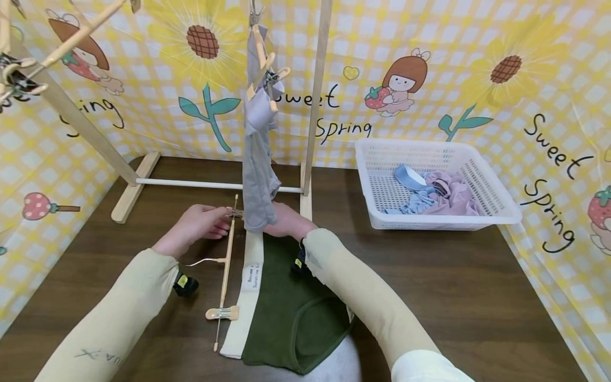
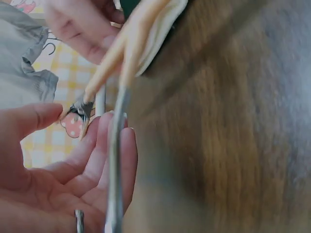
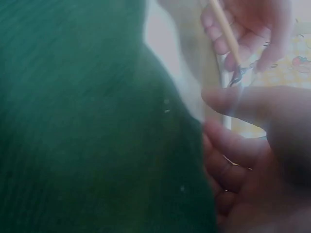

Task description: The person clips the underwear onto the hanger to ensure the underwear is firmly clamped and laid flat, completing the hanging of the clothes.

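Observation:
A wooden clip hanger [image 1: 229,249] lies lengthwise on the table, left of a pair of dark green briefs [image 1: 277,302] with a cream waistband [image 1: 250,297]. At the hanger's far end, my left hand [image 1: 202,223] pinches the handles of a clip [image 2: 85,108] between thumb and fingers. My right hand [image 1: 287,219] pinches the far corner of the waistband close to that clip, thumb over the edge in the right wrist view. A hanging grey garment [image 1: 260,175] covers part of my right fingers in the head view. The hanger's near clip [image 1: 221,313] sits beside the waistband.
A wooden rack with a white lower bar [image 1: 191,183] stands at the back, the grey garment hanging there from clips. Another hanger [image 1: 81,34] hangs at the upper left. On the right, a white basket [image 1: 439,223] holds blue and lilac clothes [image 1: 451,193].

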`<state>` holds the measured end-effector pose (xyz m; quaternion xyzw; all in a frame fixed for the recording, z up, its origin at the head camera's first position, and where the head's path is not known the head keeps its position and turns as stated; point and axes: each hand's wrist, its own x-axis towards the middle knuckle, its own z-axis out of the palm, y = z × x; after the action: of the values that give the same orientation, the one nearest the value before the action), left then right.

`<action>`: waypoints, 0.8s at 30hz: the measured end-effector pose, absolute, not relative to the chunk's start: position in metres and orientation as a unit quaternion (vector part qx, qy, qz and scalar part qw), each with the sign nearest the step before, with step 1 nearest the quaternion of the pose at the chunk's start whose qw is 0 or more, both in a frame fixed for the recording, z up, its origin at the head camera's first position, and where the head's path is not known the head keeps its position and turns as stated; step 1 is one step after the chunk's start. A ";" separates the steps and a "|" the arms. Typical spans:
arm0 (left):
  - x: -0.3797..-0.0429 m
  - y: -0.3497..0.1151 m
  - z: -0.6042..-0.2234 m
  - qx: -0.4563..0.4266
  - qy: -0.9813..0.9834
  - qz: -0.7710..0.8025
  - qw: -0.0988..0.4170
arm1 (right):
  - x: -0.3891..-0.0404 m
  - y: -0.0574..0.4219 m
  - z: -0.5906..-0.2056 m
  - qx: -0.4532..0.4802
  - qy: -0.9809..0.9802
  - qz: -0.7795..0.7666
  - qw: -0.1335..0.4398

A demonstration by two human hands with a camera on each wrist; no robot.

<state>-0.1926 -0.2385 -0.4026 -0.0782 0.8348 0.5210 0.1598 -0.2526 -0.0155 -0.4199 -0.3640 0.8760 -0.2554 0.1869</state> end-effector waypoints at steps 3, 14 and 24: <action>-0.193 -0.238 -0.403 -0.077 0.825 0.533 0.172 | -0.254 -0.016 -0.422 -0.361 0.879 -0.242 0.197; -0.189 -0.238 -0.409 -0.036 0.845 0.513 0.149 | -0.261 -0.003 -0.420 -0.340 0.878 -0.288 0.175; -0.188 -0.234 -0.414 -0.005 0.842 0.528 0.111 | -0.268 0.010 -0.424 -0.322 0.850 -0.366 0.201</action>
<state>-0.1882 -0.2341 -0.4144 -0.0050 0.8418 0.5283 0.1109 -0.2681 0.0095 -0.4242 -0.3220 0.8495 -0.3661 0.2014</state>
